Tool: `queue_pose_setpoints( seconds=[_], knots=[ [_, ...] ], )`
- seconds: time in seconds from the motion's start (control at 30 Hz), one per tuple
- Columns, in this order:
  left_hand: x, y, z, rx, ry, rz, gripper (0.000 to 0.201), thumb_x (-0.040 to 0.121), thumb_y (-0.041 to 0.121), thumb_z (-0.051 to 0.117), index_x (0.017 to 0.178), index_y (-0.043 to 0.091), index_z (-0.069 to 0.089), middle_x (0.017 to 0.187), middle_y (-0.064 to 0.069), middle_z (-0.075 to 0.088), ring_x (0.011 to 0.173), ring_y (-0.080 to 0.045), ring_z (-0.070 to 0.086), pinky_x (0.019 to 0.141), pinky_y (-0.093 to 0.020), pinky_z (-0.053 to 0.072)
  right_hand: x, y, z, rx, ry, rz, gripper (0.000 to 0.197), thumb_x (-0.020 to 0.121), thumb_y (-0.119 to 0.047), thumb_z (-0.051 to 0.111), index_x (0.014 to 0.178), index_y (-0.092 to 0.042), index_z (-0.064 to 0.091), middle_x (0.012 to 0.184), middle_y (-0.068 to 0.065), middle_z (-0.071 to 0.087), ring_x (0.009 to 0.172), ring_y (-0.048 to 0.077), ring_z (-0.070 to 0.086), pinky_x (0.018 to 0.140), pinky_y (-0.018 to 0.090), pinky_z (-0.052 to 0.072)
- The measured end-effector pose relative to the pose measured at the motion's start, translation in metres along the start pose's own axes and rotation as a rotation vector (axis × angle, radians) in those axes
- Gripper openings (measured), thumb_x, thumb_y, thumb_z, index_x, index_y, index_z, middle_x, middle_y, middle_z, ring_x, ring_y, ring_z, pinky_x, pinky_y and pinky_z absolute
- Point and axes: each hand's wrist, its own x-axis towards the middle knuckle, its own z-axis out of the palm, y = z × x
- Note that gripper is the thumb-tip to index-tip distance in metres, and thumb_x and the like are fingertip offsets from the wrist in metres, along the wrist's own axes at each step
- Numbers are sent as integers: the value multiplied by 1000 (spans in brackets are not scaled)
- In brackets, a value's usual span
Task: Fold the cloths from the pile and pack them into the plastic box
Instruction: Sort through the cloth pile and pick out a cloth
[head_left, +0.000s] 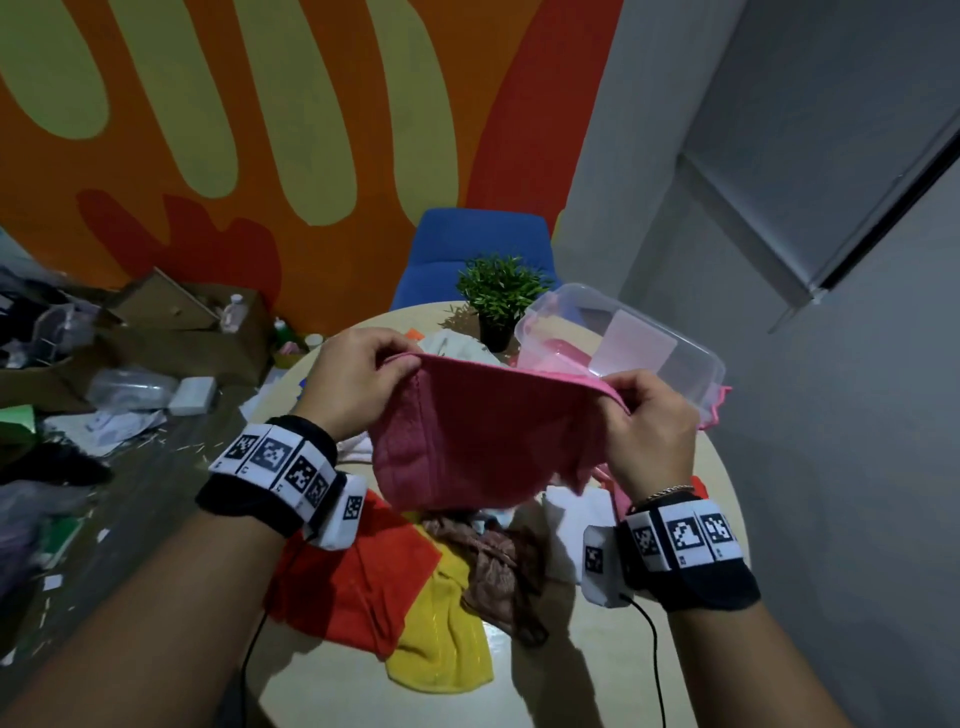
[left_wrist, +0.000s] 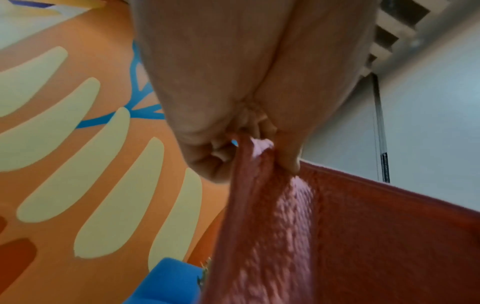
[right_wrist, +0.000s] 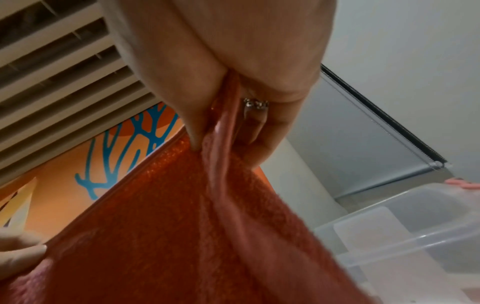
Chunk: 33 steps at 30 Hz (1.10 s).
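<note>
Head view: at frame centre the pink cloth (head_left: 483, 441) hangs stretched between both hands, left hand (head_left: 358, 384) pinching its upper-left corner, right hand (head_left: 649, 421) pinching the upper-right (thumb over the hem). Behind it, centre right, stands the plastic box (head_left: 691, 358); the pile (head_left: 415, 571) lies lower on the bench (head_left: 571, 670).

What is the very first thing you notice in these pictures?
A pink cloth held up in the air over the round table, the left hand and right hand each pinching a top corner. Below it lie bright red and yellow cloths, and behind it sits a clear plastic box.
</note>
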Motion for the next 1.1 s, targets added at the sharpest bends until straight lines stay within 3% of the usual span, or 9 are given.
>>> queue_pose_setpoints(
  seconds=[0.13, 0.3, 0.43, 0.5, 0.63, 0.7, 0.87, 1.0, 1.1],
  knots=[
    [-3, -5, 3, -241, 192, -155, 7, 88, 16, 74, 84, 20, 77, 80, 10, 73, 70, 4, 63, 66, -16, 51, 6, 10, -5, 3, 76, 111, 7, 84, -28, 74, 87, -22, 74, 83, -3, 74, 82, 21, 68, 82, 38, 55],
    [-12, -3, 7, -578, 122, -301, 17, 92, -3, 63, 95, 10, 74, 96, -5, 74, 80, -7, 70, 71, -20, 57, -1, 22, -7, 73, 19, 156, 8, 93, -19, 64, 96, -24, 70, 92, -3, 72, 92, 20, 67, 92, 46, 53],
    [-17, -8, -1, -534, -33, -272, 10, 89, 2, 71, 91, 11, 76, 91, -5, 76, 83, -11, 70, 76, -24, 58, -13, 18, -16, 136, -111, 123, 8, 94, -16, 63, 98, -19, 70, 90, -6, 71, 90, 15, 67, 90, 41, 54],
    [-18, -14, -9, -465, -99, -241, 11, 87, 4, 73, 87, 15, 76, 87, 0, 76, 83, -9, 70, 77, -22, 56, -18, 15, -25, 209, -164, 104, 14, 94, -11, 64, 94, -24, 70, 88, -10, 71, 86, 7, 67, 85, 29, 54],
    [-13, -24, -18, -438, -76, -245, 8, 85, 6, 76, 91, 12, 77, 90, -10, 77, 86, -18, 70, 84, -32, 56, -16, 9, -37, 247, -208, 65, 13, 93, -9, 65, 92, -21, 70, 86, -10, 70, 75, -6, 62, 75, 11, 49],
    [-9, -30, -15, -429, -52, -251, 9, 83, 8, 78, 89, 15, 77, 88, -10, 76, 79, -14, 69, 79, -30, 56, -7, 15, -34, 205, -217, 72, 13, 94, -11, 65, 90, -23, 69, 85, -9, 69, 75, -6, 62, 75, 13, 49],
    [-3, -60, 21, -244, 45, -291, 9, 79, 18, 84, 77, 22, 76, 82, 4, 74, 76, -9, 66, 76, -26, 53, 9, 54, 8, 0, -254, 152, 14, 90, -27, 67, 79, -33, 66, 81, -15, 69, 87, 14, 67, 91, 42, 53],
    [-13, -87, 46, -191, -13, -378, 5, 83, 17, 81, 80, 19, 77, 72, 4, 71, 66, -10, 62, 63, -28, 51, -5, 71, 29, 3, -314, 173, 15, 91, -15, 69, 85, -29, 70, 80, -11, 69, 78, 10, 65, 69, 15, 48],
    [-31, -116, 48, -102, -281, -357, 12, 79, 12, 83, 72, 20, 77, 71, 2, 74, 68, -11, 65, 68, -28, 51, -32, 98, 32, -118, -556, 108, 14, 87, -12, 73, 81, -25, 74, 74, -13, 69, 70, 0, 62, 66, 17, 45]
  ],
)
